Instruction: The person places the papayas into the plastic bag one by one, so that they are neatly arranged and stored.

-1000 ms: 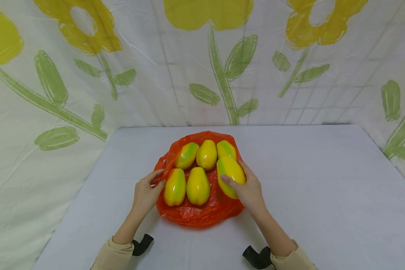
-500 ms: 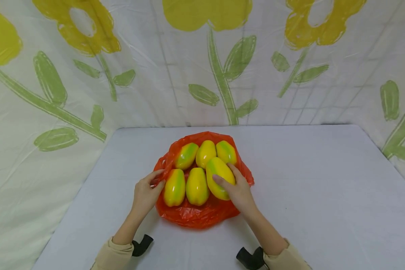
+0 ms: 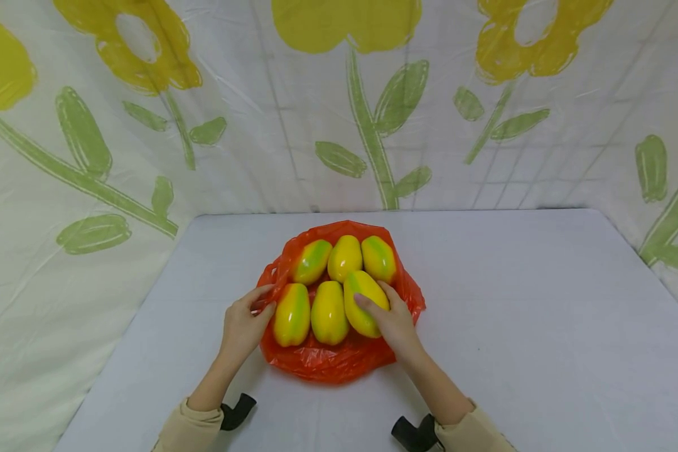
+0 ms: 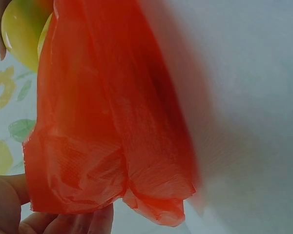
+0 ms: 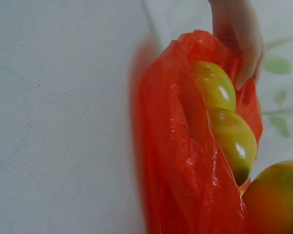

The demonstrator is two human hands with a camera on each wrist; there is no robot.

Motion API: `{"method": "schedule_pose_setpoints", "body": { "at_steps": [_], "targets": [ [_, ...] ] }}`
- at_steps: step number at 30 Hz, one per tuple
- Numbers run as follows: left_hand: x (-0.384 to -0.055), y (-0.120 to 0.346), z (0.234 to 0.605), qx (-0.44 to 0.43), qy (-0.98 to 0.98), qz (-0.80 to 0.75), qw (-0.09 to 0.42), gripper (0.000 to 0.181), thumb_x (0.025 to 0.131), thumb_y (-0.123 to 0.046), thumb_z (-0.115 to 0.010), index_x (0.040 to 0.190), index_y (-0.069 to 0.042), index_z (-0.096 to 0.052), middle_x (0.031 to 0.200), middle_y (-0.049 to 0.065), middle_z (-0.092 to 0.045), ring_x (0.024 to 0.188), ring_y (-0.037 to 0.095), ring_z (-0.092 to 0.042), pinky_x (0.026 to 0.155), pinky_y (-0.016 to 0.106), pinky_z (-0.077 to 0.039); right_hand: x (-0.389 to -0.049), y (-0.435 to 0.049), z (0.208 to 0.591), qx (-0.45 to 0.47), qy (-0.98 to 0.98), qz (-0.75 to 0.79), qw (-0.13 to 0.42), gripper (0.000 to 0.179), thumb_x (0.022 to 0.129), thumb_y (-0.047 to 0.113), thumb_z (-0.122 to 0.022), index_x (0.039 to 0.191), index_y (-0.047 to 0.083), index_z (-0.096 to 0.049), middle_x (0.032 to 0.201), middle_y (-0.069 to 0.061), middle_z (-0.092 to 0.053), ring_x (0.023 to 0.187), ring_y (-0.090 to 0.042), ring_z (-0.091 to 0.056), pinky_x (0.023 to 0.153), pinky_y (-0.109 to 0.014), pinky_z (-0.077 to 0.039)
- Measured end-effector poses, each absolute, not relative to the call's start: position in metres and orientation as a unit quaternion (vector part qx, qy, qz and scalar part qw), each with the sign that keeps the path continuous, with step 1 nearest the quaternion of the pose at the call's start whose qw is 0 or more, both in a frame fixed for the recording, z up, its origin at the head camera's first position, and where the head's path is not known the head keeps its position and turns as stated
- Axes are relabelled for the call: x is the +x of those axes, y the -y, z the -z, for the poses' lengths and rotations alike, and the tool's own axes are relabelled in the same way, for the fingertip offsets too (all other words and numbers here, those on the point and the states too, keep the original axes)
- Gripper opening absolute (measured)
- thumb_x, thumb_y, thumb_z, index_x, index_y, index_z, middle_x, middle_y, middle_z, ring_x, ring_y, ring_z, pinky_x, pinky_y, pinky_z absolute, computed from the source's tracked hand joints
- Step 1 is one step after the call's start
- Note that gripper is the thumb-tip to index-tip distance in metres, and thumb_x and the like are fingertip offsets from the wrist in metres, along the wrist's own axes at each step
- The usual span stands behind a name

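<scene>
A red plastic bag (image 3: 333,367) lies spread with its mouth upward, bearing several glossy yellow-green papayas. Three of them, including a middle papaya (image 3: 345,257), form the back row; a left papaya (image 3: 292,314) and another papaya (image 3: 330,312) lie in front. My right hand (image 3: 400,326) grips one more papaya (image 3: 367,285) at the front right, thumb on top; in the right wrist view that papaya (image 5: 278,200) is at the lower right corner. My left hand (image 3: 247,320) pinches the bag's left rim. In the left wrist view its fingers are partly hidden behind the bag (image 4: 88,146).
A white-covered table (image 3: 514,326) carries the bag and extends widely to the right. Behind it hangs a white curtain (image 3: 231,157) with printed flowers. Black curved pieces (image 3: 239,411) show at both wrists beside the beige sleeves (image 3: 189,427).
My right hand has carried its papaya leftward, then slightly nearer, beside the front row. The bag's right edge has come into view behind it. My left hand has stayed at the rim.
</scene>
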State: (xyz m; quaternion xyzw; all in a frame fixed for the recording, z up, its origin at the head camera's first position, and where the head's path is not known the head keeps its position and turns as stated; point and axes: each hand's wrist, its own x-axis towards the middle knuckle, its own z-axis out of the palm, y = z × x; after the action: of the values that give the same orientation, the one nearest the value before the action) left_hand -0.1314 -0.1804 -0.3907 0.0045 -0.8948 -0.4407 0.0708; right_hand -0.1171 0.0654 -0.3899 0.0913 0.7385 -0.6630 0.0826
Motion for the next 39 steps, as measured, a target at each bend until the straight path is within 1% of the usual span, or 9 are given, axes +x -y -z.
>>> {"method": "schedule_pose_setpoints", "body": {
  "at_steps": [6, 15, 26, 33, 39],
  "targets": [
    [-0.131, 0.181, 0.391, 0.001, 0.895, 0.440, 0.072, 0.032, 0.092, 0.002, -0.059, 0.124, 0.004, -0.062, 0.118, 0.025, -0.064, 0.101, 0.038, -0.063, 0.090, 0.049, -0.052, -0.116, -0.067, 0.391, 0.095, -0.745, 0.655, 0.083, 0.076, 0.091, 0.040, -0.064, 0.149, 0.004, -0.031, 0.137, -0.017, -0.044, 0.120, -0.033, -0.045, 0.096, -0.047, -0.050],
    [-0.131, 0.182, 0.393, 0.001, 0.894, 0.442, 0.070, 0.033, 0.092, 0.002, -0.059, 0.124, 0.004, -0.062, 0.119, 0.025, -0.063, 0.103, 0.039, -0.063, 0.090, 0.049, -0.052, -0.115, -0.068, 0.395, 0.101, -0.747, 0.652, 0.084, 0.078, 0.090, 0.041, -0.065, 0.149, 0.004, -0.031, 0.138, -0.017, -0.044, 0.121, -0.034, -0.045, 0.095, -0.048, -0.050],
    [-0.131, 0.181, 0.393, 0.007, 0.893, 0.446, 0.069, 0.032, 0.092, 0.001, -0.059, 0.124, 0.003, -0.062, 0.119, 0.025, -0.063, 0.101, 0.038, -0.063, 0.090, 0.048, -0.053, -0.117, -0.069, 0.403, 0.112, -0.759, 0.637, 0.077, 0.079, 0.089, 0.038, -0.067, 0.149, 0.003, -0.031, 0.138, -0.019, -0.043, 0.122, -0.035, -0.044, 0.096, -0.049, -0.049],
    [-0.130, 0.180, 0.391, 0.008, 0.892, 0.447, 0.068, 0.032, 0.092, 0.002, -0.059, 0.124, 0.004, -0.062, 0.120, 0.025, -0.063, 0.102, 0.038, -0.062, 0.090, 0.049, -0.053, -0.118, -0.067, 0.407, 0.115, -0.773, 0.620, 0.071, 0.079, 0.089, 0.038, -0.067, 0.149, 0.002, -0.030, 0.139, -0.019, -0.044, 0.121, -0.036, -0.044, 0.097, -0.051, -0.048],
    [-0.130, 0.181, 0.391, 0.003, 0.893, 0.446, 0.068, 0.032, 0.092, 0.002, -0.059, 0.124, 0.004, -0.062, 0.119, 0.025, -0.063, 0.101, 0.039, -0.063, 0.090, 0.049, -0.053, -0.119, -0.066, 0.409, 0.112, -0.788, 0.603, 0.054, 0.079, 0.088, 0.036, -0.068, 0.148, 0.001, -0.031, 0.138, -0.019, -0.045, 0.120, -0.036, -0.045, 0.096, -0.051, -0.049]
  ]
}}
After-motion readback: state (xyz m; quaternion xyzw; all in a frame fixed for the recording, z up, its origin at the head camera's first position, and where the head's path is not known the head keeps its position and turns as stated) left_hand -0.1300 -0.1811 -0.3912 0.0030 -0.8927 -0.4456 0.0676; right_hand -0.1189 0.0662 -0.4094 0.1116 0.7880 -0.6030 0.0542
